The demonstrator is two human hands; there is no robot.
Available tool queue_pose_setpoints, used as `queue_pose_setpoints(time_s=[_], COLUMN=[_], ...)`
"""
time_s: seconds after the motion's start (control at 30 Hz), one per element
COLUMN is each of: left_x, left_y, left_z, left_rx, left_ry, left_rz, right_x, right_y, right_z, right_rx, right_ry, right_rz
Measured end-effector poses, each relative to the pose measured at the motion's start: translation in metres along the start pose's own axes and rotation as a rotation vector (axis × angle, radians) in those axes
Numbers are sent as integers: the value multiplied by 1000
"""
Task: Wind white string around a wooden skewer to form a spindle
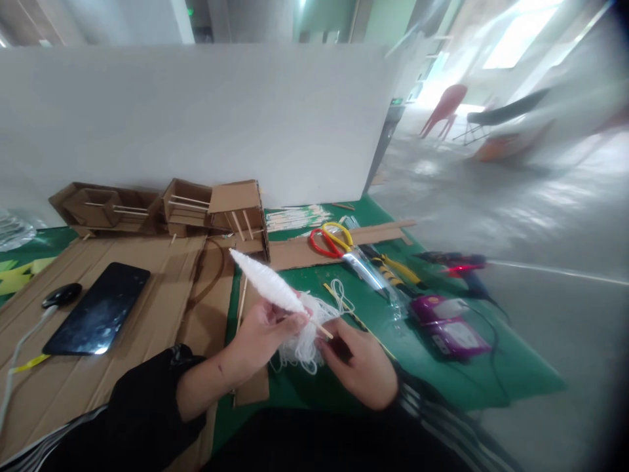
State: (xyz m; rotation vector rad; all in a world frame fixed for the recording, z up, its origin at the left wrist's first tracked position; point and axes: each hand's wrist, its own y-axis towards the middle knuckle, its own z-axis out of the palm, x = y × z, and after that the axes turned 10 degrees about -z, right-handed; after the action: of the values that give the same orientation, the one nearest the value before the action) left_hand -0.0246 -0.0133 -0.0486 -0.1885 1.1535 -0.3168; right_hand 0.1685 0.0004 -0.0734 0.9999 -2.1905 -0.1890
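Observation:
A white spindle-shaped winding of yarn (265, 282) sits on a thin wooden stick (322, 329), tilted with its pointed end up and to the left. My left hand (270, 328) is closed around the lower part of the winding, thumb on top. At the stick's bare lower end, my right hand (361, 360) is closed with its fingertips pinched about it; whether thread is also between them is hidden. A loose tangle of white yarn (307, 351) hangs beneath and between both hands, and one loop lies on the green table (354, 282).
Scissors (361, 269) with red and yellow handles, pliers (403, 270) and a purple device (449, 328) lie to the right. Cardboard boxes (236, 200) stand at the back before a white panel (196, 118). On the left, a phone (98, 308) rests on a cardboard sheet (162, 282).

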Motion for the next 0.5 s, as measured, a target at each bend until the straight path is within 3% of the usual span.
queue_pose_setpoints(time_s=[0.23, 0.33, 0.43, 0.5], left_x=[2, 5, 9, 11], left_y=[-1, 0, 1, 2], left_z=[-8, -12, -14, -15], left_rx=[-24, -28, -12, 0], left_ry=[-71, -52, -48, -58], left_rz=[7, -15, -43, -67], right_x=[-9, -8, -5, -5], right_y=[-8, -8, 2, 16], right_z=[0, -8, -22, -30], right_rx=[52, -10, -100, -62], right_ry=[45, 106, 138, 122], right_rz=[-11, 5, -92, -161])
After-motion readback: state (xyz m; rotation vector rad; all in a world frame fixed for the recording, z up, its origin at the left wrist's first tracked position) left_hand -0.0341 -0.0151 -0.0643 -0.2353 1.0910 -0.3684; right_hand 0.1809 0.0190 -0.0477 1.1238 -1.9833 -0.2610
